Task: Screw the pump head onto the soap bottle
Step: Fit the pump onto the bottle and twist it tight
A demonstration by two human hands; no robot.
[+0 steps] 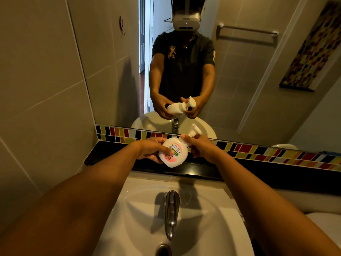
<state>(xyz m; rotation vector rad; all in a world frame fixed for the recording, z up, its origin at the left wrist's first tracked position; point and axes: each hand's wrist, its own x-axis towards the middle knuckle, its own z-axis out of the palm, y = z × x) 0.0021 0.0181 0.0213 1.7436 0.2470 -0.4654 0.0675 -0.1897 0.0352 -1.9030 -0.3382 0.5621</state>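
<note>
A white soap bottle (174, 156) with a pink and green label is held tilted above the black ledge, its neck pointing up and to the right. My left hand (150, 149) grips the bottle's body, thumb across the label. The white pump head (192, 133) sits at the bottle's neck, its nozzle pointing away toward the mirror. My right hand (200, 147) is closed around the pump's collar, which its fingers hide. Whether the threads are engaged is hidden.
A white sink (212, 228) with a chrome tap (171, 213) lies below my arms. A black ledge (203, 169) and a strip of coloured tiles (276, 154) run behind it. The mirror (239, 80) above reflects a person holding the bottle.
</note>
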